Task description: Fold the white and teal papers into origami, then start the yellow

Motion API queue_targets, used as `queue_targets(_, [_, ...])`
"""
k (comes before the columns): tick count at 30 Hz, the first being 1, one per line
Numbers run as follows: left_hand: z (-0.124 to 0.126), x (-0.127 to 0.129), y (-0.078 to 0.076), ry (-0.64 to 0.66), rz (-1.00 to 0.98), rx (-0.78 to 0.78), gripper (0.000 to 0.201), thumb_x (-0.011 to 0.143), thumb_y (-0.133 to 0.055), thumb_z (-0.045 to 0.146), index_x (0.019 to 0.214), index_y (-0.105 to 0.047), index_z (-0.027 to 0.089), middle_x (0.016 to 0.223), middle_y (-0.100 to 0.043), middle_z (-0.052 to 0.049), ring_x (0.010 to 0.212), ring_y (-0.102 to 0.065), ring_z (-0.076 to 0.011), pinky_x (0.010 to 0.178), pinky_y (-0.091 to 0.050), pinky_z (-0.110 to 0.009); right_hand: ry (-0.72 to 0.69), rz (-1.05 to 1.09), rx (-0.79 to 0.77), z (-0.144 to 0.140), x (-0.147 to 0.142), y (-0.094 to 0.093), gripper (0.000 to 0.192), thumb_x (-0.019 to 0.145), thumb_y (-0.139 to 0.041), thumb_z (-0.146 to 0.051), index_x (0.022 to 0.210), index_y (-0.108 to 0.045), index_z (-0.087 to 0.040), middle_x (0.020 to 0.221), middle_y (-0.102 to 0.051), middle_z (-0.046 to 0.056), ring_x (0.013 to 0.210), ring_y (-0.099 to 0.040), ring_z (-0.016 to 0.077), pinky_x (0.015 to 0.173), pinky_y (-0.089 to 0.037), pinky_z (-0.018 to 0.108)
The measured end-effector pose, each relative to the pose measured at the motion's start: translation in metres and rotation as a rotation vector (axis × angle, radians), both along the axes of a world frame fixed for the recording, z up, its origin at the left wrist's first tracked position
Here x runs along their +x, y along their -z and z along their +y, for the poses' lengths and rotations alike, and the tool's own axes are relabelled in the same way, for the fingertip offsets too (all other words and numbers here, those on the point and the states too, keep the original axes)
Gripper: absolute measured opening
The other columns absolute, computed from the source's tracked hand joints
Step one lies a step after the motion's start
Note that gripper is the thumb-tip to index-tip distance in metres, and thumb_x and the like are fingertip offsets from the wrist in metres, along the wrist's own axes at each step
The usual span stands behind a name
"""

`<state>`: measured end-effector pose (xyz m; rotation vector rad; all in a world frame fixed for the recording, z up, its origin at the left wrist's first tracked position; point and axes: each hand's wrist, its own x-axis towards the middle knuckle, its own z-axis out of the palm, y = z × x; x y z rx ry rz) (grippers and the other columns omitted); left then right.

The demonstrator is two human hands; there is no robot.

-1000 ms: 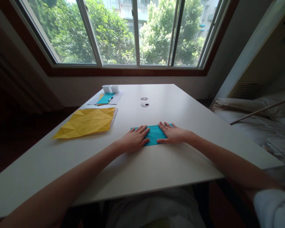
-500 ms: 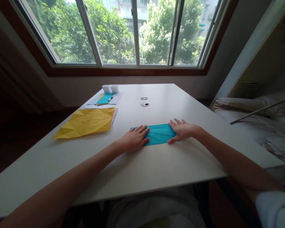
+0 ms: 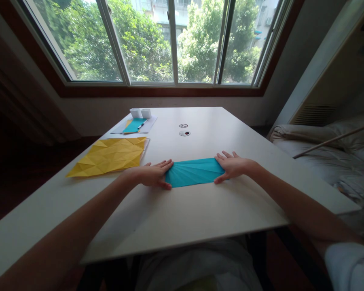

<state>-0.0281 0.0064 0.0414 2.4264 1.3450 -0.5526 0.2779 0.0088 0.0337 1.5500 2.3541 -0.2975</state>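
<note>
A blue sheet of paper (image 3: 194, 171), folded into a long strip with slanting creases, lies flat on the white table (image 3: 182, 218) in front of me. My left hand (image 3: 156, 174) rests at its left end, fingers stretched out and thumb apart along the near edge. At the strip's right end my right hand (image 3: 230, 166) lies with spread fingers, its thumb near the lower edge. Both hands touch the paper without gripping it, and they cover its two ends.
Left of my hands lies a creased yellow paper (image 3: 111, 157) on a paler sheet. Farther back are white paper sheets (image 3: 150, 126), a smaller blue paper (image 3: 132, 125), a pen (image 3: 142, 124) and two white box-like holders (image 3: 135, 113). Two round discs (image 3: 184, 133) sit at the table's middle.
My left hand has slid left along the blue paper from its middle to its left end, uncovering more creases. The right hand and the paper stay in place.
</note>
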Motion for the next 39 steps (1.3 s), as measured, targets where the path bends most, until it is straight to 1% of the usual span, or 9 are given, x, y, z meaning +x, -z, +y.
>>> queue_targets(5, [0.002, -0.004, 0.000, -0.024, 0.017, 0.021, 0.104, 0.066, -0.046, 0.071, 0.142, 0.000, 0.017, 0.147, 0.000, -0.015, 0.135, -0.005, -0.0328, 0.102, -0.017, -0.055, -0.057, 0.021, -0.081, 0.007, 0.013, -0.002, 0.118, 0.052, -0.054, -0.077, 0.142, -0.014, -0.012, 0.148, -0.009, 0.017, 0.134, 0.001, 0.0385, 0.106, -0.005, 0.056])
queue_targets(14, [-0.002, -0.003, 0.000, -0.068, 0.085, 0.081, 0.109, 0.063, -0.043, 0.076, 0.143, -0.003, 0.013, 0.147, 0.000, -0.013, 0.134, 0.000, -0.0351, 0.103, -0.017, -0.053, -0.068, 0.001, -0.099, 0.009, 0.018, -0.006, 0.118, 0.052, -0.061, -0.071, 0.143, -0.012, -0.014, 0.148, -0.006, 0.015, 0.133, 0.000, 0.0397, 0.106, -0.007, 0.056])
queue_targets(23, [0.007, -0.017, 0.002, -0.010, 0.029, 0.038, 0.115, 0.056, -0.051, 0.077, 0.143, -0.004, 0.017, 0.148, 0.000, -0.013, 0.133, 0.000, -0.0374, 0.104, -0.018, -0.048, -0.087, 0.016, -0.095, 0.013, 0.024, -0.004, 0.119, 0.049, -0.059, -0.074, 0.143, -0.011, -0.018, 0.149, -0.008, 0.013, 0.133, -0.002, 0.0397, 0.106, -0.008, 0.054])
queue_targets(27, [0.008, -0.018, 0.001, -0.015, 0.038, 0.049, 0.113, 0.058, -0.051, 0.075, 0.143, -0.004, 0.017, 0.148, -0.001, -0.012, 0.134, 0.001, -0.0357, 0.105, -0.016, -0.047, -0.129, 0.062, -0.063, 0.015, 0.026, -0.003, 0.118, 0.048, -0.060, -0.074, 0.142, -0.017, -0.018, 0.148, -0.014, 0.013, 0.134, -0.006, 0.0373, 0.108, -0.011, 0.048])
queue_targets(30, [0.007, -0.017, 0.000, -0.007, 0.047, 0.086, 0.112, 0.059, -0.051, 0.074, 0.143, -0.005, 0.016, 0.148, 0.000, -0.012, 0.135, 0.000, -0.0337, 0.106, -0.014, -0.045, -0.183, 0.132, -0.024, 0.016, 0.026, -0.005, 0.117, 0.046, -0.063, -0.072, 0.141, -0.021, -0.017, 0.148, -0.013, 0.012, 0.135, -0.006, 0.0344, 0.109, -0.012, 0.043])
queue_targets(33, [0.009, -0.018, 0.000, -0.004, 0.029, 0.140, 0.112, 0.059, -0.053, 0.072, 0.143, -0.006, 0.015, 0.148, -0.001, -0.014, 0.135, -0.002, -0.0337, 0.106, -0.013, -0.044, -0.223, 0.234, -0.011, 0.015, 0.023, -0.008, 0.110, 0.050, -0.065, -0.067, 0.141, -0.022, -0.023, 0.149, -0.013, 0.007, 0.135, -0.006, 0.0316, 0.108, -0.016, 0.043])
queue_targets(35, [0.012, -0.019, 0.000, 0.010, -0.014, 0.192, 0.113, 0.058, -0.056, 0.071, 0.143, -0.006, 0.016, 0.148, -0.002, -0.014, 0.135, -0.003, -0.0335, 0.106, -0.014, -0.045, -0.259, 0.301, -0.011, 0.013, 0.019, -0.011, 0.099, 0.055, -0.065, -0.063, 0.139, -0.025, -0.027, 0.148, -0.019, 0.004, 0.135, -0.011, 0.0299, 0.106, -0.022, 0.042])
queue_targets(37, [0.013, -0.018, 0.000, 0.055, -0.086, 0.243, 0.110, 0.058, -0.059, 0.069, 0.142, -0.008, 0.020, 0.149, -0.004, -0.011, 0.135, -0.005, -0.0329, 0.106, -0.016, -0.044, -0.306, 0.358, -0.008, 0.011, 0.016, -0.013, 0.086, 0.061, -0.063, -0.058, 0.136, -0.033, -0.028, 0.144, -0.028, 0.004, 0.131, -0.022, 0.0283, 0.103, -0.028, 0.039])
queue_targets(39, [0.013, -0.016, -0.002, 0.120, -0.167, 0.272, 0.098, 0.061, -0.061, 0.063, 0.140, -0.018, 0.026, 0.149, -0.011, -0.007, 0.134, -0.012, -0.0309, 0.105, -0.022, -0.041, -0.329, 0.394, -0.012, 0.009, 0.013, -0.014, 0.074, 0.065, -0.062, -0.053, 0.131, -0.039, -0.027, 0.137, -0.039, 0.005, 0.123, -0.036, 0.0268, 0.098, -0.034, 0.037])
